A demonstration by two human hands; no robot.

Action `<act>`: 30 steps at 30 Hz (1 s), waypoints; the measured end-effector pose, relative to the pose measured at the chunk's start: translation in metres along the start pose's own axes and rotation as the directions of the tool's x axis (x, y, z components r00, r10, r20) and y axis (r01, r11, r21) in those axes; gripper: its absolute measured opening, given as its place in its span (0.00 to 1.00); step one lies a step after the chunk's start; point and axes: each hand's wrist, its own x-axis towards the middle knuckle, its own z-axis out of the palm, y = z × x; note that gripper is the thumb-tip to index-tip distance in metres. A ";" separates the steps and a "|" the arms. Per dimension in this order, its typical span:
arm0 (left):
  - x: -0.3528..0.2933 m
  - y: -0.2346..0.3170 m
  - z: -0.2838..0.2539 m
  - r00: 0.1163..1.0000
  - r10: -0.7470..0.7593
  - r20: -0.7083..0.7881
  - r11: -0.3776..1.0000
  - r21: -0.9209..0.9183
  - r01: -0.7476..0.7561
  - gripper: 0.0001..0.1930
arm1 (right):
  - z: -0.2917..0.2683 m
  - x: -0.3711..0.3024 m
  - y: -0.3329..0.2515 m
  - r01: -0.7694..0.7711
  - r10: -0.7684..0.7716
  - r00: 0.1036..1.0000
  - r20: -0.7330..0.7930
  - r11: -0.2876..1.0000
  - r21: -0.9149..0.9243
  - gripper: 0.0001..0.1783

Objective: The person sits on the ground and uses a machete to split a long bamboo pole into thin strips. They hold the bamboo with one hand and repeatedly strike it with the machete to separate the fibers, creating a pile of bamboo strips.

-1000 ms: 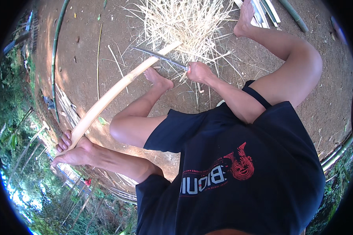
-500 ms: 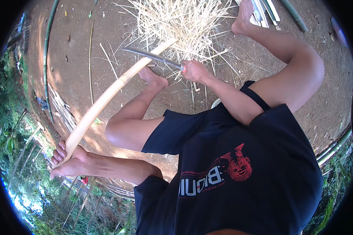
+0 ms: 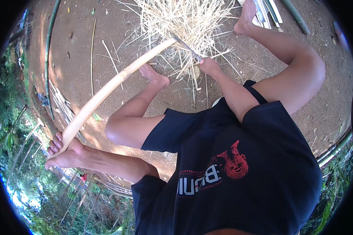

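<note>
My left hand [image 3: 66,150] is closed around the near end of a long, pale strip of split bamboo [image 3: 100,97]. The strip slants up and right, and its far end reaches the edge of a heap of pale shavings [image 3: 176,19]. In my right hand [image 3: 210,66] is the handle of a long-bladed knife [image 3: 189,47]. Its dark blade points up and left, with the tip at the far end of the bamboo; whether the edge touches the wood I cannot tell. My fingers hide most of the handle.
Brown earth lies around my bare feet, one [image 3: 155,74] close to the strip. A green bamboo pole [image 3: 48,55] stands out at the left. Split white strips [image 3: 262,13] and another pole [image 3: 295,16] lie at the far right. A bundle of sticks [image 3: 62,107] lies left.
My right hand has moved away and to the right, carrying the knife from across the bamboo to its far end. The left hand and strip have shifted only slightly.
</note>
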 end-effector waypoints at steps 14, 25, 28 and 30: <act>-0.030 0.007 0.011 0.999 0.033 -0.019 0.999 -0.003 -0.033 0.33 | -0.014 -0.122 -0.122 0.534 -0.537 0.843 -0.045 0.823 0.193 0.12; -0.039 0.013 0.008 0.997 0.065 0.035 0.997 -0.032 -0.064 0.33 | -0.008 -0.079 -0.072 0.346 -0.342 0.938 -0.054 0.923 0.168 0.15; -0.037 0.010 0.002 0.998 0.047 0.033 0.997 -0.060 -0.045 0.33 | -0.012 -0.091 -0.082 0.343 -0.352 0.936 0.025 0.924 0.168 0.14; -0.036 0.014 0.005 0.998 0.044 0.040 0.997 -0.065 -0.041 0.33 | -0.009 -0.090 -0.078 0.381 -0.384 0.923 -0.010 0.913 0.148 0.14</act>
